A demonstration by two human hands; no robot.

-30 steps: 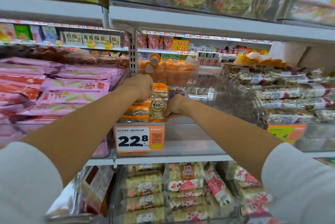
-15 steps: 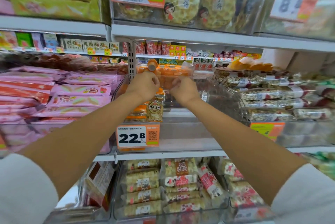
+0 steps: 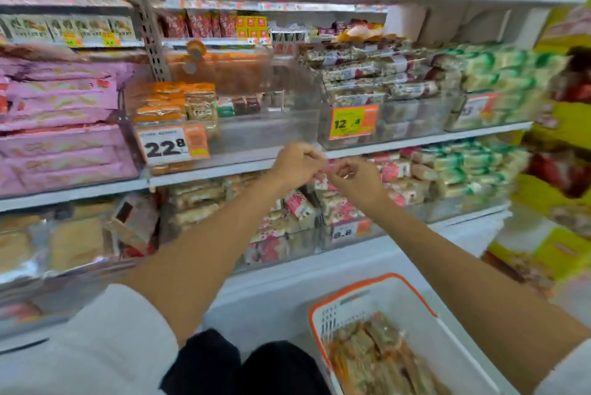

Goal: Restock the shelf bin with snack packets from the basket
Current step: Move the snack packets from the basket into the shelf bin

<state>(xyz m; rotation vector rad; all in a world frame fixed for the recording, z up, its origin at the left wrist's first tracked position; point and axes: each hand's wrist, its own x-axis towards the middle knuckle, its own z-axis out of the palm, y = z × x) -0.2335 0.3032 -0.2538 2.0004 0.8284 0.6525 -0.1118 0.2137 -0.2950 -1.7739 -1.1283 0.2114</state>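
My left hand (image 3: pixel 297 164) sits just below centre frame, fingers clenched with no packet in it that I can see. My right hand (image 3: pixel 356 182) is just beside it, to its right, fingers loosely curled. Motion blur stops me telling whether it pinches anything. The fingertips of the 2 hands almost meet in front of the shelf edge (image 3: pixel 224 170).

What has changed: 0.5 s ago both hands were up inside the shelf bin (image 3: pixel 271 129), working at the stacked packets (image 3: pixel 179 106) in its left part. Now both are out of it and lower, and my view has tipped down and to the right. I judge that 1 placement is finished and I am on my way back for more stock.

The bin now lies above and left of the hands, marked by its price tag (image 3: pixel 172 146) reading 22.8. Only its left side is stocked; the centre and right look bare through the clear wall, so plenty of the task is left.

The basket (image 3: pixel 331 321) is at lower right of the frame, well below the hands, with the snack packets (image 3: pixel 377 359) heaped inside. The right hand is nearer to it.
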